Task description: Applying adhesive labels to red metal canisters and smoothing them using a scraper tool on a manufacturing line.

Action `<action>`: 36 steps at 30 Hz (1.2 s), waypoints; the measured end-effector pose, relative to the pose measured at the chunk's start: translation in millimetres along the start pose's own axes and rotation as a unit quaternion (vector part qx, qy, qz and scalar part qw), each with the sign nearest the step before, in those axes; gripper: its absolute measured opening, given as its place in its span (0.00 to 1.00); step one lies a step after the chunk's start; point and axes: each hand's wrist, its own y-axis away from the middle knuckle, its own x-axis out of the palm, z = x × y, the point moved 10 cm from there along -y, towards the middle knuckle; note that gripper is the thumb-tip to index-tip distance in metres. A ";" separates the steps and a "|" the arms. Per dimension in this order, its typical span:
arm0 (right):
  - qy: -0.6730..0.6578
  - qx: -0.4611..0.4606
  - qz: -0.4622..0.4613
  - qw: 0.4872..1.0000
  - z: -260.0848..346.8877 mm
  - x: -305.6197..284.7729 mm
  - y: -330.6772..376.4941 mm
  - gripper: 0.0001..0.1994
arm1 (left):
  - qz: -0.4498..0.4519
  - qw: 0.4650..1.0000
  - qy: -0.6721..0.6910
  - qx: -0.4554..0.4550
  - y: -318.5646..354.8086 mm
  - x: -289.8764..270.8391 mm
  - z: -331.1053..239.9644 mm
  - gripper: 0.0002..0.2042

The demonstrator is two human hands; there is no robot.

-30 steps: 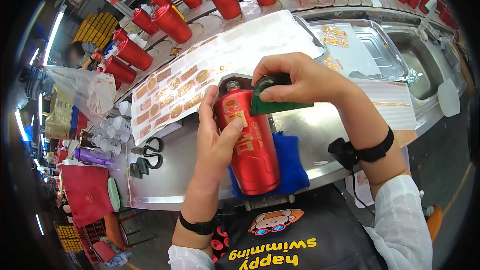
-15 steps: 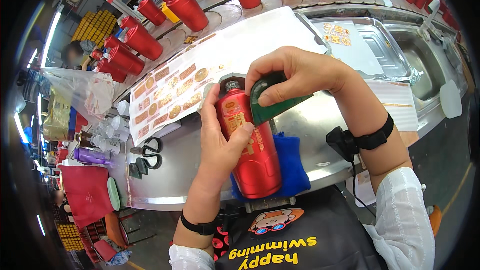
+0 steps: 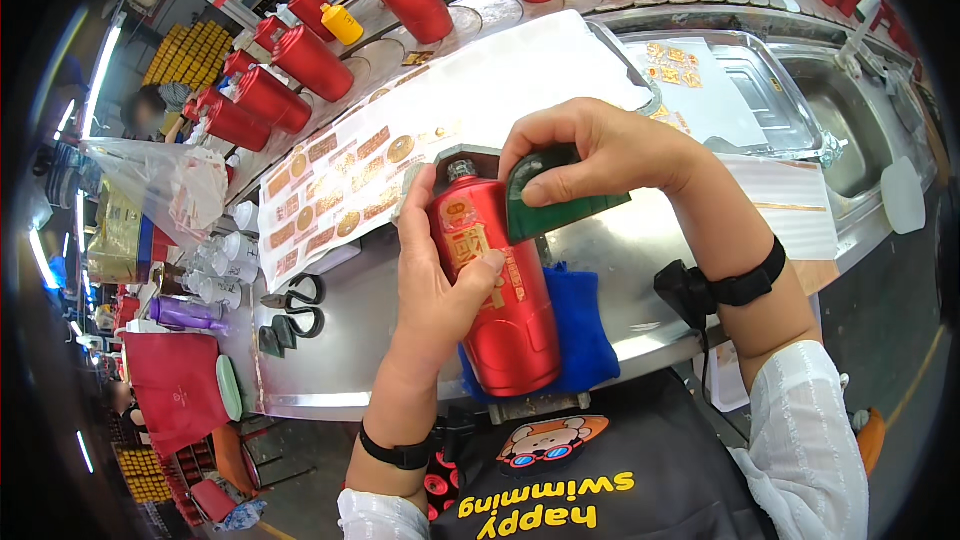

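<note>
A glossy red bottle (image 3: 515,345) with gold lettering lies tilted in front of me, its dark neck pointing away. My left hand (image 3: 428,290) is wrapped round its left side, thumb across the front over the gold design. Above the bottle's right shoulder, my right hand (image 3: 600,155) pinches a flat dark-green scraper (image 3: 570,218) between thumb and fingers. The scraper's left edge is at the bottle's side; whether it touches cannot be made out. Under the bottle's lower end is a folded blue cloth (image 3: 585,330). A metal holder partly shows around the neck.
Beyond my hands lies a white sheet with gold and red decals (image 3: 340,175). Red bottles (image 3: 412,0) stand along a curved conveyor (image 3: 470,25), with one yellow bottle (image 3: 342,25). Scissors (image 3: 295,292) lie at left. A metal tray (image 3: 760,90) and sink (image 3: 835,110) are at right.
The bottles on the conveyor have shifted to the right, and the yellow one now shows fully. My right hand and the scraper have moved very slightly; my left hand keeps its hold.
</note>
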 end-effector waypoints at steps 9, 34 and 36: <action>0.003 0.006 -0.001 1.000 2.7 4.2 3.6 0.15 | 0.000 1.000 0.013 -0.014 0.9 1.3 -1.3 0.42; 0.308 -0.137 -0.263 0.904 50.0 32.8 66.7 0.18 | -0.011 1.000 0.012 0.016 2.7 -1.5 0.9 0.38; 0.334 -0.167 -0.214 0.903 60.5 61.1 66.8 0.22 | -0.008 0.999 0.038 0.018 2.0 -2.5 2.7 0.36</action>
